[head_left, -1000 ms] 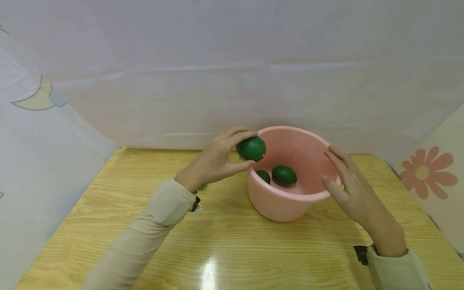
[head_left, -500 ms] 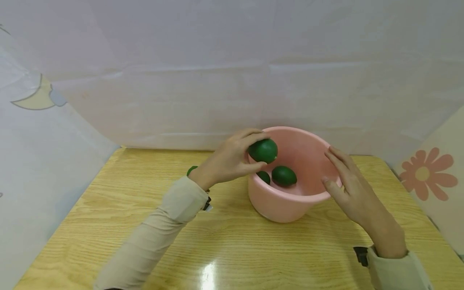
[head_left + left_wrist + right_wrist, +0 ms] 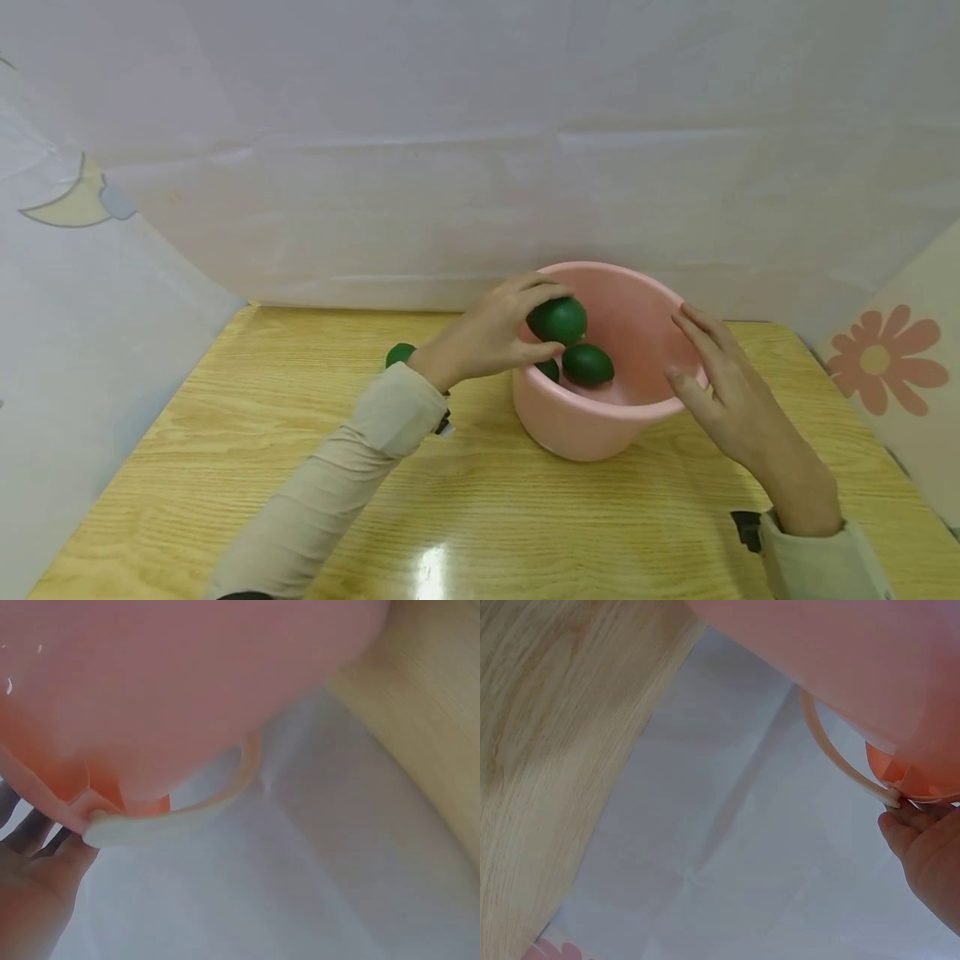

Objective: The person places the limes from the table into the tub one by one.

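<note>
In the head view my left hand [image 3: 491, 329] grips a smooth, dark green avocado [image 3: 558, 321] between thumb and fingers. It is over the left side of a pink bucket [image 3: 577, 429]. Inside, on the bottom, lies another avocado [image 3: 588, 364], and a third, partly hidden avocado [image 3: 550, 369] sits beside it. With thumb over the inside and fingers along the edge, my right hand [image 3: 731, 392] holds the bucket's right rim. The right wrist view has this hand [image 3: 937, 859] by a pale handle [image 3: 832, 750]. Left wrist view: fingers [image 3: 64, 862] near the rim; the held avocado is hidden.
Partly behind my left wrist, another green fruit [image 3: 400, 354] lies on the wooden table [image 3: 480, 517]. A pale cloth backdrop [image 3: 420, 208] rises close behind the bucket, with a flower print [image 3: 873, 358] on the right.
My left hand has moved right with the avocado, from outside the left rim to over the bucket's inside, and a little lower. The fruit behind my left wrist shows more. My right hand stays put.
</note>
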`<state>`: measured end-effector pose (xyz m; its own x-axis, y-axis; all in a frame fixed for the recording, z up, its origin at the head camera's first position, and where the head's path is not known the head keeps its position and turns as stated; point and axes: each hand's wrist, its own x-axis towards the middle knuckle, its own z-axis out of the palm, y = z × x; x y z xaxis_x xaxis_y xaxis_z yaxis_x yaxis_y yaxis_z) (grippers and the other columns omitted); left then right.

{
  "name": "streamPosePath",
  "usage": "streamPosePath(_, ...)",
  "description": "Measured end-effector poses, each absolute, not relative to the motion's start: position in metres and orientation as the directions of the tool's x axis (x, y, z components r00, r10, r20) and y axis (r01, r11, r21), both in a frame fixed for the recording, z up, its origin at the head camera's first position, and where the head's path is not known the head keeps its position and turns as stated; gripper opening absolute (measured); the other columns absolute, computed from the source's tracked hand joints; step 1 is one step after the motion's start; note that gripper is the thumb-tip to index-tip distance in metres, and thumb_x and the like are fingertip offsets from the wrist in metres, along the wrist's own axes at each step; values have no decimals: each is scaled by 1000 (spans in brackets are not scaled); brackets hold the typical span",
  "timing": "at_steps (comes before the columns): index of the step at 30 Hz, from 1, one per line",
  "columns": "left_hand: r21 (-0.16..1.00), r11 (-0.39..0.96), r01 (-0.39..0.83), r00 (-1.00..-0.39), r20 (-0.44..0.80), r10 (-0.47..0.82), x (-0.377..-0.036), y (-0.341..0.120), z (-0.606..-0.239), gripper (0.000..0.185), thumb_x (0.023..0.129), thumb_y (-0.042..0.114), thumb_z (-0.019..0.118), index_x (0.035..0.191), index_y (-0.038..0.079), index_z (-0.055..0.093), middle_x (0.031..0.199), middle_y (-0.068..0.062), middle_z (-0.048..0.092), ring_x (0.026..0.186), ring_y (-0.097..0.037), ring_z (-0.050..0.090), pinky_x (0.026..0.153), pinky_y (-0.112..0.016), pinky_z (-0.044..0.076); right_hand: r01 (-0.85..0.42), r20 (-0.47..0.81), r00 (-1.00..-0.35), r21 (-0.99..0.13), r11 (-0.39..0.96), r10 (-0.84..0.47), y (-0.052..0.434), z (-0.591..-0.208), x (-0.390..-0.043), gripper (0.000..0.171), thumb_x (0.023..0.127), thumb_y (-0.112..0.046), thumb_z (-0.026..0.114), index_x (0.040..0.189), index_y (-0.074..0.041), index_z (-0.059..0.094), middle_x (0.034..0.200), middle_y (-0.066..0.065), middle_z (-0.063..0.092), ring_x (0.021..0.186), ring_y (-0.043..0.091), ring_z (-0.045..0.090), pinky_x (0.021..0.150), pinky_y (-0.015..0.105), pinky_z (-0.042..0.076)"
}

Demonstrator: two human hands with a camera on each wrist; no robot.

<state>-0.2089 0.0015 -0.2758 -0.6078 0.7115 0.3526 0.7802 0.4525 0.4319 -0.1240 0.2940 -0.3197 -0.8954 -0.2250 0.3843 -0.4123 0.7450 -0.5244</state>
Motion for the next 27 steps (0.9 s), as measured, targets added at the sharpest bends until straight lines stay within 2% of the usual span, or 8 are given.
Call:
streamPosePath(13, 439, 476, 762, -610, 240, 755, -211, 16, -270, 58, 87, 26, 77, 138, 10, 56, 141, -4, 52, 131, -16, 47, 109, -28, 44, -414, 384, -895, -527, 742, -228, 294, -319, -123, 64, 100, -22, 54, 157, -11, 28, 164, 11, 20, 149, 42, 20, 106, 75, 25)
streamPosePath(18, 478, 489, 730, -618, 153, 771, -210, 23, -269, 59, 88, 25, 76, 141, 9, 54, 143, -5, 49, 130, -16, 47, 107, -27, 45, -416, 382, -895, -523, 744, -232, 294, -318, -122, 64, 100, -22, 54, 157, -11, 28, 164, 11, 20, 149, 43, 20, 106, 75, 24)
streamPosePath(27, 438, 550, 711, -638, 74, 766, -208, 28, -266, 61, 89, 28, 75, 143, 11, 52, 145, -5, 49, 131, -17, 48, 108, -28, 45, -407, 369, -899, -505, 761, -236, 294, -318, -121, 64, 101, -22, 53, 158, -12, 26, 165, 11, 19, 148, 45, 20, 103, 76, 26)
